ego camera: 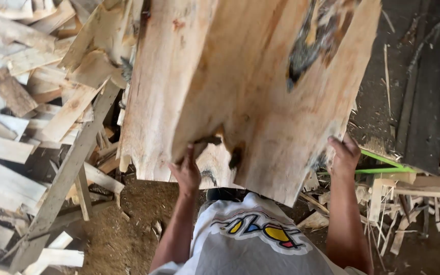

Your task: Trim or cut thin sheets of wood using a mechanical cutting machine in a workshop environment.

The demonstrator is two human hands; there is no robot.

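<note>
A stack of wide, pale wooden slabs (240, 86) with rough edges and a dark bark patch fills the upper middle of the head view, raised in front of me. My left hand (186, 170) grips the stack's lower edge from underneath. My right hand (343, 155) holds its lower right edge. Both forearms reach up from my white printed shirt (250, 239). The slabs hide whatever lies beyond them.
A heap of split wood offcuts (21, 86) lies at the left, with a long grey plank (62, 183) leaning across it. Sawdust (128, 224) covers the ground. At the right are thin wood strips (398, 214), a green bar (383, 165) and a dark machine surface (413, 86).
</note>
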